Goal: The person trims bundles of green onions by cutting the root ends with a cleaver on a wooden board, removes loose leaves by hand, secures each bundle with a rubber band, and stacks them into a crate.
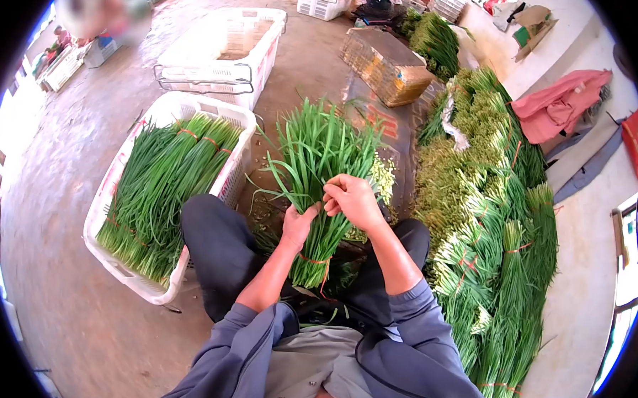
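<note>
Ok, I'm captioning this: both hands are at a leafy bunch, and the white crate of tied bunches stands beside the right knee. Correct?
No: in the head view, the white crate of tied bunches stands beside the left knee. The left hand and right hand are at the leafy bunch.

The brown floor (53, 258) carries a white plastic crate (98, 243) toward its left side, with another white crate (278, 26) just beyond. Along its right edge lies a long heap of green bundles (483, 267); a dark printed sheet (406, 128) is spread between heap and crates.
</note>
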Demonstrator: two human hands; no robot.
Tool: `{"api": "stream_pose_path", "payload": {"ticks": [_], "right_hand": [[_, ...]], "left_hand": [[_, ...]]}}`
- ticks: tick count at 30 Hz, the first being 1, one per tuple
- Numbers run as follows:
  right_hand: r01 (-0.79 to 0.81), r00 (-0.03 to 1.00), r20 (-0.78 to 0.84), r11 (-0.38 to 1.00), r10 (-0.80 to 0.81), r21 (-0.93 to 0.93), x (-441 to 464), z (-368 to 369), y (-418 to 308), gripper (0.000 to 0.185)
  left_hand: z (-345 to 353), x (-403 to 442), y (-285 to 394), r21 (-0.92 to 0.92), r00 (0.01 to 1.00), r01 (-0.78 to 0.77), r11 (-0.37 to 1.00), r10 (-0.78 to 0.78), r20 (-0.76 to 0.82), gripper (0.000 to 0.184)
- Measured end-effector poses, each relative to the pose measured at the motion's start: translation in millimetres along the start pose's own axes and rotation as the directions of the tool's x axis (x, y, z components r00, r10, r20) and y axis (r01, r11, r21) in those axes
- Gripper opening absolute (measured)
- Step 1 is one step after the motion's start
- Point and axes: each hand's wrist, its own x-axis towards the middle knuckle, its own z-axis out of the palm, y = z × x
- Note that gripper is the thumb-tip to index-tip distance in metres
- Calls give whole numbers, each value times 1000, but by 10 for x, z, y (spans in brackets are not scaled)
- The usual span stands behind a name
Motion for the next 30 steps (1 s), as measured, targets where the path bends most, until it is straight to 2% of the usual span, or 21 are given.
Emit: {"api": "stream_pose_path", "payload": {"ticks": [1, 3, 5, 7, 8, 9, 11, 13, 14, 15, 16, 17, 19, 20, 21, 22, 23, 25, 26, 27, 30], "right_hand": [[-59, 997, 56, 982, 49, 181, -26, -24, -35, 14], [67, 997, 6, 901, -77, 429, -82, -21, -26, 11], [249, 948, -10, 723, -318, 645, -133, -140, -78, 9], [77, 968, 210, 959, -138, 274, -312, -245, -413, 11], [0, 913, 409, 1000, -6, 16, -291, -310, -439, 17], [99, 910, 414, 963, 13, -249, -286, -254, -507, 31], [270, 963, 164, 789, -215, -552, -233, -111, -502, 40], [294, 949, 103, 717, -298, -632, -238, 69, -579, 44], [326, 938, 149, 653, -313, -683, -210, 156, -524, 44], [357, 926, 192, 586, -325, -727, -181, 242, -450, 45], [378, 910, 217, 490, -354, -785, -131, 312, -316, 52], [437, 889, 269, 509, -371, -742, -56, 341, -193, 41], [483, 868, 182, 702, -461, -523, 35, 406, -123, 33], [299, 952, 123, 939, -281, -172, 35, 348, -174, 36], [41, 987, 145, 977, -72, 208, -34, 277, -388, 43], [47, 982, 163, 954, -99, 297, -97, 229, -543, 47], [147, 982, 100, 984, -158, 102, -153, 176, -671, 47], [260, 961, 78, 964, -263, 50, -128, 61, -809, 45], [346, 935, 28, 894, -353, -286, -106, 33, -879, 40], [346, 935, 26, 892, -354, -291, -50, 27, -875, 40], [337, 870, 86, 460, -485, -822, 170, 93, -606, 31]], "left_hand": [[-1, 0, 18, 50, 1000, -4, 999, 5, -27, 27], [-19, 15, 30, 37, 999, -11, 999, 13, -53, 27], [-20, 20, 3, 43, 999, -38, 998, 39, -10, 27], [-28, 11, -58, -18, 999, -41, 999, 41, 8, 27], [-46, 24, -81, 64, 996, -86, 994, 85, 21, 28], [-51, 43, -102, 144, 991, -132, 981, 128, 39, 28], [-35, 80, -161, 213, 981, -190, 958, 191, 15, 22], [1, 4, -80, 125, 991, -130, 983, 125, 54, 20], [22, -38, -37, 212, 991, -135, 968, 136, 11, 20], [-123, 105, -322, 322, 939, -342, 883, 331, 89, 21], [-155, 101, -310, 347, 965, -259, 901, 258, 50, 26], [-171, 103, -307, 367, 983, -173, 914, 183, 8, 34], [-94, 4, -185, 316, 976, -210, 925, 219, 8, 37], [-54, -39, -102, 264, 968, -244, 933, 251, 8, 40], [-88, 17, -170, 258, 967, -245, 935, 254, -1, 40], [-148, 99, -324, 256, 973, -222, 941, 229, 3, 41], [-182, 128, -419, 257, 979, -198, 946, 202, 11, 41], [-128, 81, -330, 271, 971, -235, 933, 240, 16, 39], [-97, 57, -281, 266, 976, -214, 940, 215, 25, 39], [-70, 42, -261, 260, 981, -192, 946, 190, 32, 39], [-34, -5, -218, 328, 982, -183, 927, 188, 17, 39]]}}
